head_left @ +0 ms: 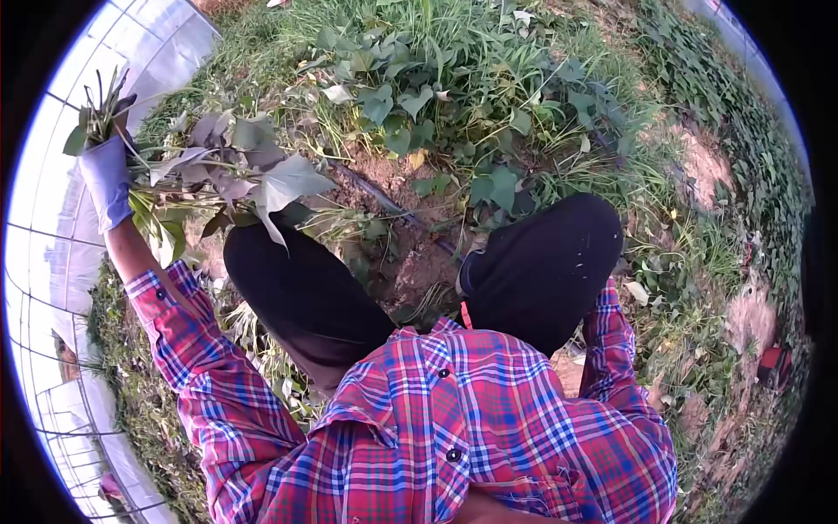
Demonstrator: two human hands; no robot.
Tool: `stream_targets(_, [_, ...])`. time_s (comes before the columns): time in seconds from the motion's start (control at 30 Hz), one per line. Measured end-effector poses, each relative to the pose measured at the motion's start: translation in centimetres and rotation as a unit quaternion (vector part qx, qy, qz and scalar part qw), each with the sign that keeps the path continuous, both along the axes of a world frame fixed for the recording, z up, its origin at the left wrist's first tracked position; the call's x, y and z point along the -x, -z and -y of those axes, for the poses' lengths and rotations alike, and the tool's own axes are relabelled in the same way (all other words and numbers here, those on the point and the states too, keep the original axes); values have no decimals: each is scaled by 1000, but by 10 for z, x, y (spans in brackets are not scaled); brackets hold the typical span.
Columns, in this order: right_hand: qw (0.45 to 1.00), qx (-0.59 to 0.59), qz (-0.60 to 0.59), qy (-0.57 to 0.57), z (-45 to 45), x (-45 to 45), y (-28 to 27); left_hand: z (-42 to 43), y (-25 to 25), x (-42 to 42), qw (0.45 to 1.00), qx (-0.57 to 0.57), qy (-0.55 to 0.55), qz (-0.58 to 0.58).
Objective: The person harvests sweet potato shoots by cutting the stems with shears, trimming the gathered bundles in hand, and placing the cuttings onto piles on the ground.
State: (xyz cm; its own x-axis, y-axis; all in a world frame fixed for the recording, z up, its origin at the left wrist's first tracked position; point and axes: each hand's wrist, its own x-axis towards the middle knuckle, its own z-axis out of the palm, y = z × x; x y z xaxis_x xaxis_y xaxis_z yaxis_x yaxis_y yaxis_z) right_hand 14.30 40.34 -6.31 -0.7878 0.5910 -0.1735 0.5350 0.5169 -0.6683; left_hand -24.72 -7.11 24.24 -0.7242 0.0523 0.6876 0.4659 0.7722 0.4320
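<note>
Left hand (pixel 106 179): gloved, is clamping around a leafy bunch (pixel 286 182), left of the hose (pixel 375 190).
Bunch: its stem ends are jutting past the hand; its leaves are spreading toward the hose.
Hose: is running aslant over soil (pixel 417 272) between the knees (pixel 278 262).
Vines (pixel 401 103): are growing beyond the hose, among grass (pixel 454 39).
Right hand: is lying out of view; state cannot be told.

Looks like a greenhouse plot from here: pale plastic sheeting (pixel 52 288) stretches behind thin bars along one side, with leafy vines (pixel 410 100), grass (pixel 454 52) and a dark hose (pixel 375 194) over bare soil (pixel 428 262).
</note>
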Motion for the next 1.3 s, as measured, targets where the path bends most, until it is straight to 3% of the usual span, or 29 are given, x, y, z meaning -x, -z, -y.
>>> stream_targets(0.07, [1000,-3,-5,-3,-4,5,-5,-37,4,-16,978,128,81,-146])
stream_targets(0.1, [1000,-2,-4,-4,-4,6,-5,-49,9,-4,976,205,6,-75])
stream_targets(0.13, [1000,0,-3,-5,-3,7,-4,-65,18,3,967,249,48,12])
stream_targets(0.17, [1000,2,-2,-4,-2,8,-3,-90,31,-1,947,315,50,22])
stream_targets(0.23, [1000,6,-1,0,-4,11,-2,-143,69,-7,919,284,226,155])
stream_targets(0.27, [1000,7,-1,3,-6,13,-4,-170,99,5,884,300,306,185])
stream_targets(0.3, [1000,7,-3,5,-7,21,-7,-202,127,13,828,359,303,306])
stream_targets(0.33, [995,89,46,14,-2,32,-31,-230,168,25,797,439,355,215])
stream_targets(0.37, [996,75,52,-23,-2,41,-43,-254,191,5,765,440,330,334])
stream_targets(0.4, [994,62,60,-61,-6,51,-46,-272,223,-1,743,432,389,332])
stream_targets(0.43, [989,-47,30,-139,-19,60,-36,-295,327,46,725,502,424,205])
stream_targets(0.47, [979,-75,67,-178,-25,73,-41,-305,329,6,703,420,395,416])
stream_targets(0.5, [965,-101,104,-218,-27,89,-51,-311,388,5,723,249,325,557])
stream_targets(0.53, [947,-147,150,-244,-26,104,-61,-311,395,-24,716,368,359,471])
stream_targets(0.57, [927,-173,186,-277,-32,122,-57,-312,533,9,646,-20,367,670])
stream_targets(0.6, [903,-198,220,-310,-38,138,-52,-310,561,5,640,-22,365,675])
stream_targets(0.7, [853,-254,257,-376,-37,192,-39,-292,606,-47,489,-385,159,766])
stream_targets(0.73, [840,-250,289,-387,-36,213,-28,-299,579,-67,584,-350,161,715])
stream_targets(0.8, [812,-260,317,-415,-30,249,-9,-306,586,-67,472,-426,142,758])
stream_targets(0.9, [804,-207,355,-430,-29,285,30,-322,542,-74,373,-506,95,772])
stream_targets(0.97, [804,-186,371,-426,-28,302,45,-333,561,-73,386,-509,118,760])
stream_targets(1.0, [806,-178,377,-420,-31,307,56,-335,546,-71,382,-498,129,768])
stream_targets(1.03, [820,-180,350,-415,-39,310,76,-341,531,-74,354,-514,54,780])
stream_targets(1.13, [833,-154,372,-379,-49,319,96,-349,538,-78,308,-574,48,757])
stream_targets(1.2, [856,-128,350,-359,-61,319,117,-355,585,-75,322,-592,72,735])
stream_targets(1.3, [884,-8,355,-304,-65,317,115,-358,593,-78,356,-566,95,738])
